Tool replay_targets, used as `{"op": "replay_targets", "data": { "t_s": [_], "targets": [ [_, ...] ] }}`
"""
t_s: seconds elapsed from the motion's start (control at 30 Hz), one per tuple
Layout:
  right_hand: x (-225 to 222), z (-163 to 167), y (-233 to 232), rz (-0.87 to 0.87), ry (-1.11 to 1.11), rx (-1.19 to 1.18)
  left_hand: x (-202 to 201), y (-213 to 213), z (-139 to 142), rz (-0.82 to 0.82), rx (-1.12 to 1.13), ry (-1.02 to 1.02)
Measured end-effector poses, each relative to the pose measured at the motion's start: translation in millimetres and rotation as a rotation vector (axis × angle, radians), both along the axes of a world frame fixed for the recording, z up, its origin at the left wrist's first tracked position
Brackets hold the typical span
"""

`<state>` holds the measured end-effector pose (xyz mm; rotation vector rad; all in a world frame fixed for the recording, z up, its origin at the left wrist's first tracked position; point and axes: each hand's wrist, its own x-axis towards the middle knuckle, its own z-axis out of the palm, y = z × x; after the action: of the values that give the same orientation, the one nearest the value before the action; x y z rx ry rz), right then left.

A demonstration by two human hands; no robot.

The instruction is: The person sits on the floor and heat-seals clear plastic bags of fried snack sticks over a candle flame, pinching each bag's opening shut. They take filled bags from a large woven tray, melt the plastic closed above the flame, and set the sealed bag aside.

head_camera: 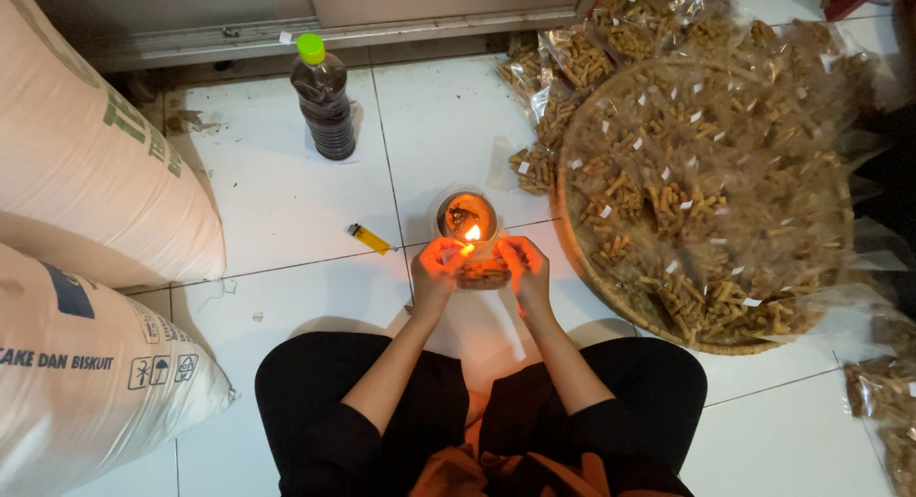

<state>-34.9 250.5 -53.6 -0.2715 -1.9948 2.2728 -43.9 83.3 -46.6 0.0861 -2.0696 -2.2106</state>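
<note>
At 9 o'clock 2 big sacks (86, 268) lie on the white tiled floor (277, 192), and at 3 o'clock a wide woven tray (706, 187) is heaped with clear bagged snack sticks. At 12 o'clock stands a dark bottle (324, 96), with a yellow lighter (368, 238) nearer centre. At centre the left hand (436, 268) and right hand (527, 268) pinch a small snack bag (483, 271), its edge at the flame (472, 233) of a small round lamp (468, 216); sealing appears underway, and drawing the edge steadily along the flame seems called for.

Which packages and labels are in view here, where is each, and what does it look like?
Small bag: held in both hands by the flame, clear, brown sticks inside.
Snack bags: heaped on the round basket, right, clear with white tags.
Sacks: left, large, cream with dark print.
Bottle: top, dark, green cap.
</note>
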Motion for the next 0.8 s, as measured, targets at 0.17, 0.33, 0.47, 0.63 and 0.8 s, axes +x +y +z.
{"op": "replay_targets", "data": {
  "t_s": [0.17, 0.33, 0.47, 0.63, 0.8],
  "targets": [
    [-0.2, -3.6, -2.0, -0.029, -0.011, -0.046, -0.4, 0.7, -0.6, 0.003, 0.03, -0.093],
    [0.5, -6.0, -5.4, -0.06, -0.023, -0.077, -0.6, -1.5, 0.1, 0.019, -0.03, -0.045],
    [2.9, -6.3, -6.8, -0.059, -0.008, -0.108, 0.2, -1.4, 1.0, 0.016, -0.03, -0.077],
    [5.5, -7.1, -8.0, -0.095, -0.002, -0.108, 2.0, -1.5, -0.1, 0.002, -0.036, -0.013],
    [4.4, -8.6, -8.7, -0.12, 0.007, -0.12, -1.3, -1.0, -6.9, -0.027, 0.097, -0.059]
  ]
}}
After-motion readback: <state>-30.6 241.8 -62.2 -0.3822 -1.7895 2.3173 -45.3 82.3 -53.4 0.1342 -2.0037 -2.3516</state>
